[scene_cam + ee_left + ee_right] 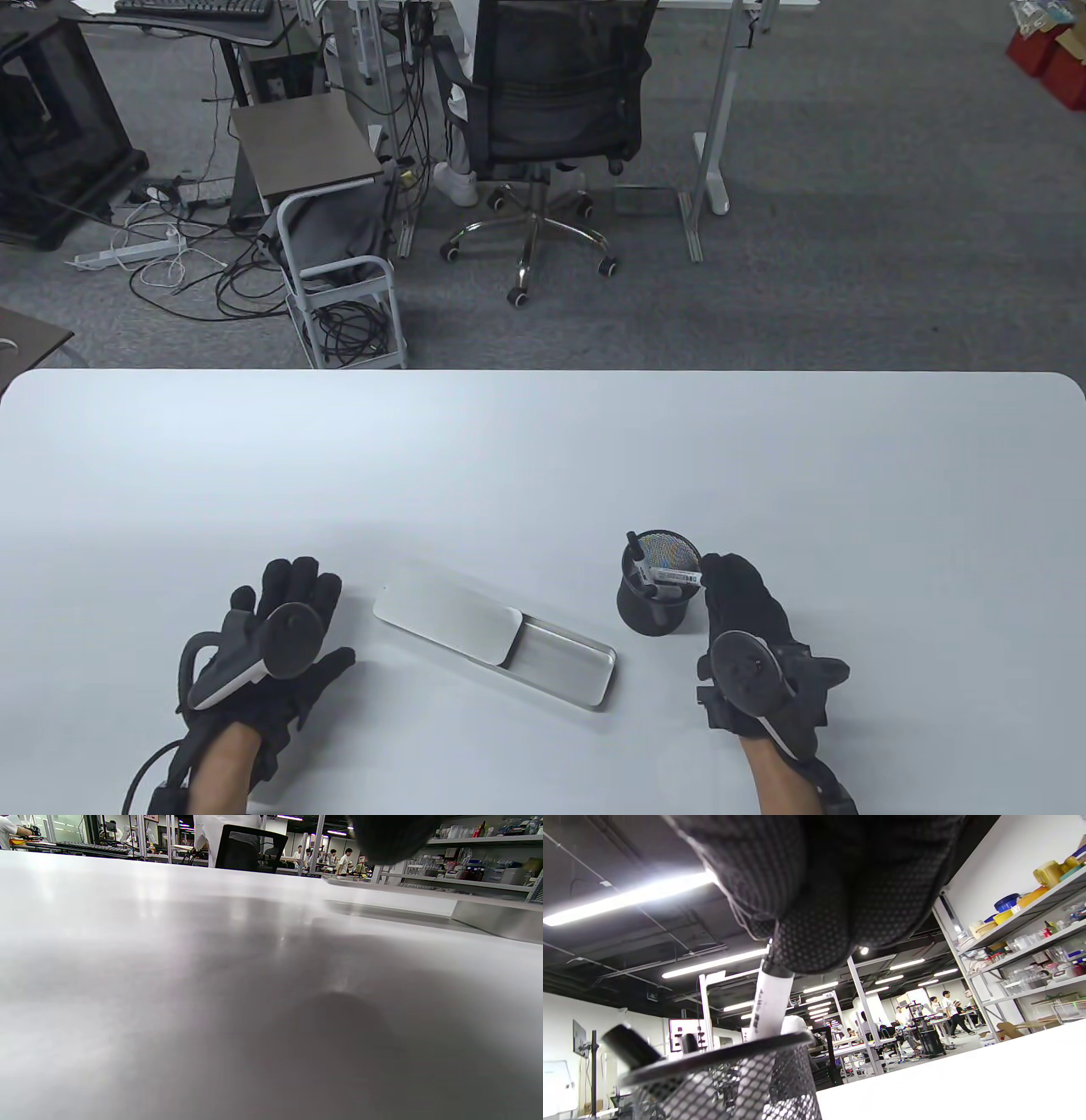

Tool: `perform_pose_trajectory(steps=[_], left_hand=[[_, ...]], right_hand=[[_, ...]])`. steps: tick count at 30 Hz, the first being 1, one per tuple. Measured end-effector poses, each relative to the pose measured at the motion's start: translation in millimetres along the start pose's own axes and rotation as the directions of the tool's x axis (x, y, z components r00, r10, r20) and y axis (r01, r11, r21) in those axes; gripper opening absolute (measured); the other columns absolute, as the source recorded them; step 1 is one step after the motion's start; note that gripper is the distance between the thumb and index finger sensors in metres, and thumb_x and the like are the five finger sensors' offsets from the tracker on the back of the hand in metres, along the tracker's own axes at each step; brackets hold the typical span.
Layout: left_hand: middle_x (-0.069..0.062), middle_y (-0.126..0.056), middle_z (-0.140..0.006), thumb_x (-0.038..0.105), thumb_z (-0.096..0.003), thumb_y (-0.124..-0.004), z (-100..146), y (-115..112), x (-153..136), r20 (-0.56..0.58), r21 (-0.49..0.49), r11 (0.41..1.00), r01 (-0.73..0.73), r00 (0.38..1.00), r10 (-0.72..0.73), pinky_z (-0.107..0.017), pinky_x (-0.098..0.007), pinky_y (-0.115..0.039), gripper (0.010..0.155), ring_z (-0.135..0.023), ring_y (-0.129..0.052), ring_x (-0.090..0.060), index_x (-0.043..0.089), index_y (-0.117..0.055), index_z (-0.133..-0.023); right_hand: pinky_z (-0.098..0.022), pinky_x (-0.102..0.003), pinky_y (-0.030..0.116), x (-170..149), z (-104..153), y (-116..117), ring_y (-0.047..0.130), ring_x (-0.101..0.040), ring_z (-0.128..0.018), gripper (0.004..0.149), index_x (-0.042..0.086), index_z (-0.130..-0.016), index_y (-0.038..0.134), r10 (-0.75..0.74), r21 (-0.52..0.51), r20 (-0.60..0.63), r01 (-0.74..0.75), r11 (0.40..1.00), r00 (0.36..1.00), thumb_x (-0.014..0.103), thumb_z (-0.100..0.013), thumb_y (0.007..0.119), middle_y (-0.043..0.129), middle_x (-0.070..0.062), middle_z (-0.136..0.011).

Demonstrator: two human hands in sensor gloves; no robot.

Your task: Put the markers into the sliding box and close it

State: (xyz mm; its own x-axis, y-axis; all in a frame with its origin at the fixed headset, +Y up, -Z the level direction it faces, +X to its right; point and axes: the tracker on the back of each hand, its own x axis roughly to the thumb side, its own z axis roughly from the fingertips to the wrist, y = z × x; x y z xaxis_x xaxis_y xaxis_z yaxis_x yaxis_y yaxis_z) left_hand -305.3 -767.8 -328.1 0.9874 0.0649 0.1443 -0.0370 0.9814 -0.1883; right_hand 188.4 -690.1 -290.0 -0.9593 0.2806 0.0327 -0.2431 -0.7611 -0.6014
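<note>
A black mesh pen cup [657,586] [721,1086] stands on the white table and holds markers. My right hand [721,581] [814,929] pinches the top end of a white-barrelled marker [674,576] [770,1005] that leans out of the cup. Another black-capped marker [636,556] [630,1048] leans at the cup's far left rim. The silver sliding box [496,632] [496,918] lies between my hands, its lid [450,620] slid left so the right half of the tray [564,671] is uncovered. My left hand [288,611] rests flat on the table left of the box, fingers straight.
The table's far edge [543,373] borders a carpeted floor with an office chair [543,127], a small cart [339,280] and desk legs beyond. Shelves with containers [1031,921] show in the right wrist view.
</note>
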Motion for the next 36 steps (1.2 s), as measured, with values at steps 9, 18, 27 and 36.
perform_pose_trajectory(steps=[9,18,27,36], left_hand=[[0.004,-0.002,-0.117,0.063,-0.0457,-0.067,1,0,0,0.006,0.0,1.0,0.013,1.0,-0.013,-0.07,-0.058,-0.008,0.087,-0.104,0.005,-0.026,0.03,-0.017,-0.11],[0.004,-0.003,-0.117,0.063,-0.0459,-0.067,1,0,0,0.004,-0.004,1.0,0.013,1.0,-0.013,-0.07,-0.058,-0.008,0.087,-0.104,0.005,-0.026,0.03,-0.018,-0.11],[0.004,-0.003,-0.117,0.063,-0.0458,-0.067,1,1,0,0.003,-0.004,1.0,0.015,1.0,-0.015,-0.07,-0.058,-0.008,0.087,-0.105,0.004,-0.026,0.03,-0.018,-0.11],[0.004,-0.003,-0.117,0.063,-0.0458,-0.067,1,1,0,0.003,-0.002,1.0,0.014,1.0,-0.014,-0.069,-0.058,-0.008,0.087,-0.104,0.004,-0.026,0.03,-0.017,-0.11]], right_hand=[[-0.052,-0.036,0.093,-10,0,-20,0.107,-0.011,-0.057,0.036,0.028,-0.081,0.088,-0.088,-0.082,-0.05,0.084,0.993,0.995,0.026,-0.045,0.083,0.094,-0.008,-0.088],[-0.051,-0.036,0.093,-8,1,-36,0.108,-0.01,-0.057,0.037,0.028,-0.081,0.088,-0.24,-0.145,-0.044,0.232,0.962,0.97,0.027,-0.045,0.083,0.094,-0.007,-0.087],[-0.05,-0.035,0.094,13,7,-39,0.108,-0.009,-0.055,0.036,0.028,-0.081,0.088,-0.303,-0.12,0.076,0.311,0.943,0.95,0.028,-0.045,0.083,0.095,-0.008,-0.086],[-0.047,-0.035,0.095,34,12,-29,0.109,-0.009,-0.053,0.036,0.027,-0.08,0.089,-0.306,-0.022,0.181,0.314,0.949,0.935,0.028,-0.044,0.084,0.097,-0.008,-0.084]])
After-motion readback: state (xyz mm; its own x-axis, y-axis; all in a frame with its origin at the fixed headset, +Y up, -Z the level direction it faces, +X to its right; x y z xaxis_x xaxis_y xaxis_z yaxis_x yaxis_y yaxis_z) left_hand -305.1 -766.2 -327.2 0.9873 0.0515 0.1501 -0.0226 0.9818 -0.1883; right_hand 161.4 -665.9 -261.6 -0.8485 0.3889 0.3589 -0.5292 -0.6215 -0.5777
